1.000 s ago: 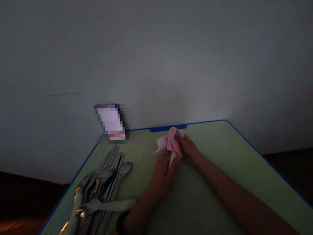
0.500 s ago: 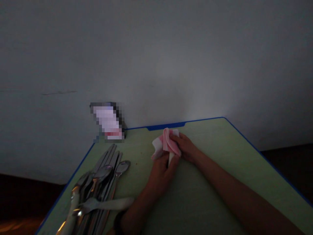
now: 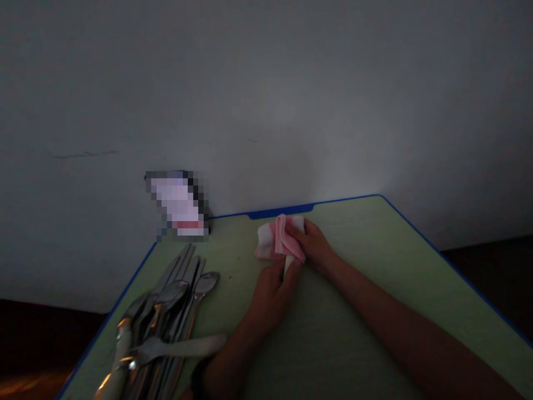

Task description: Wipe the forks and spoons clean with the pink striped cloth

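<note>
My left hand (image 3: 272,294) is closed round a piece of cutlery by its white handle (image 3: 288,265). The other end of that piece is hidden inside a pink and white cloth (image 3: 281,236), so its kind cannot be told. My right hand (image 3: 314,241) pinches the folded cloth around it, thumb on top. Both hands are close together over the far middle of the table. Left of my left forearm lies a pile of metal spoons (image 3: 171,291) and knives (image 3: 183,264), some with white handles. A white-handled fork (image 3: 179,348) lies across the pile.
A phone with a blurred, lit screen (image 3: 177,203) leans against the wall (image 3: 266,100) at the table's far left corner. The pale green table (image 3: 375,266) has a blue rim and a blue strip (image 3: 281,211) at its back edge.
The cloth's left flap has spread flatter, and my left hand has drawn slightly down and left along with it. The whole view has shifted a little. Both hands keep their hold.
</note>
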